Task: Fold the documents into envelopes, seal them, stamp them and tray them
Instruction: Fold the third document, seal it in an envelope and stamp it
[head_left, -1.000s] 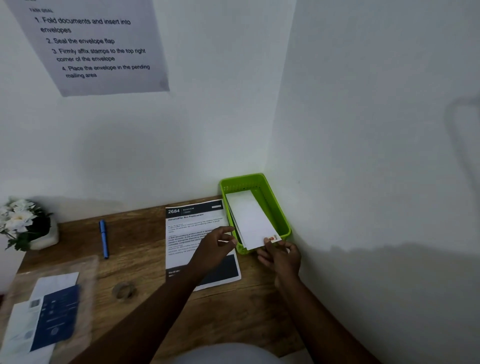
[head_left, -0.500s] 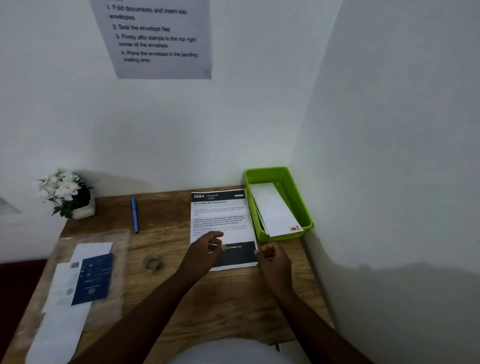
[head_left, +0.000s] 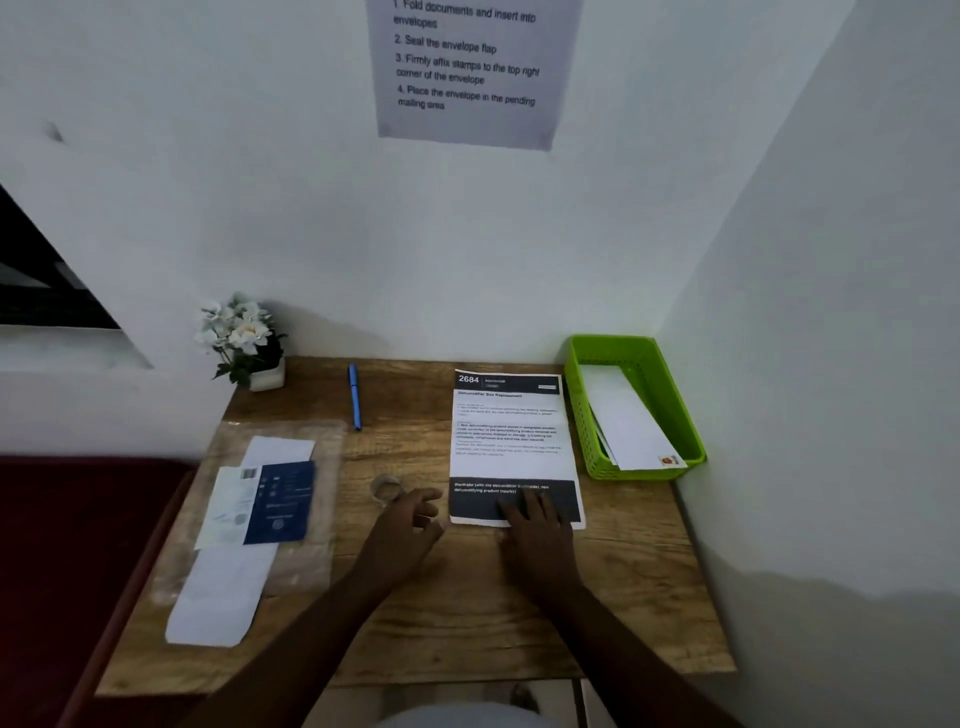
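A printed document with dark bands at top and bottom lies flat on the wooden desk. My right hand rests flat on its lower dark band, fingers spread. My left hand hovers just left of the sheet, fingers apart, holding nothing. At the back right a green tray holds white envelopes; the top one shows a small red stamp at its near corner.
A clear tape roll sits by my left hand. On the left, a plastic sleeve carries white papers and a dark blue booklet. A blue pen and a flower pot stand at the back. Walls close the back and right.
Both hands let go of the stamped envelope, which now lies in the green tray, and drew back toward me. The right hand settled on the document; the view swung left.
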